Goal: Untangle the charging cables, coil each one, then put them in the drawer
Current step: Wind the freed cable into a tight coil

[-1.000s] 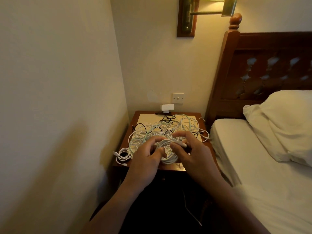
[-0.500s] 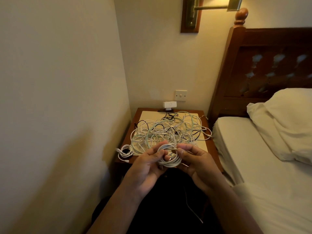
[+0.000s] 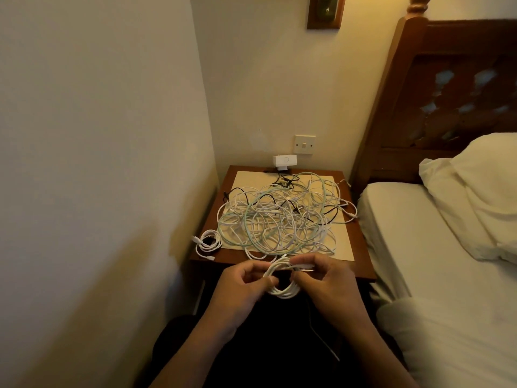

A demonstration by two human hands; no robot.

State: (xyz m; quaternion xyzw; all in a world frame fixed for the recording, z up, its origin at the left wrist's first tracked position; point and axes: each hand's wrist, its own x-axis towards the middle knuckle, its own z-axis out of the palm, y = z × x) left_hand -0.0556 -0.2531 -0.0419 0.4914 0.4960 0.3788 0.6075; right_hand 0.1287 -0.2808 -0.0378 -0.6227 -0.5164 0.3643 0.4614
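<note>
1. Coil: white charging cable in small loops, held in the air at 6 o'clock of the table, just off the front edge.
2. L hand: fingers curled, thumb + fingertips pinch the coil's 9 o'clock side. R hand: pinches the plug end at the coil's 1 o'clock, other fingers curled behind the loops.
3. Handling, my read: v. light, limp, smooth jacket, so loops will likely spring open if the pinch slackens. Best hold is across all loops at one spot, not on a single strand. Don't yank at the plug; strain relief is prob. the weak pt.
4. Tangle: white, pale-green and black leads heaped mid-table on a cream mat, spilling toward 3 o'clock. Soft but snaggy, so I'd find a free plug and feed it back through rather than pull the bulk.
5. Finished coil: white, lies at the table's 8 o'clock corner, just beside the tangle; can't tell if touching.
6. Drawer: not in view, table front is dark below the hands.
</note>
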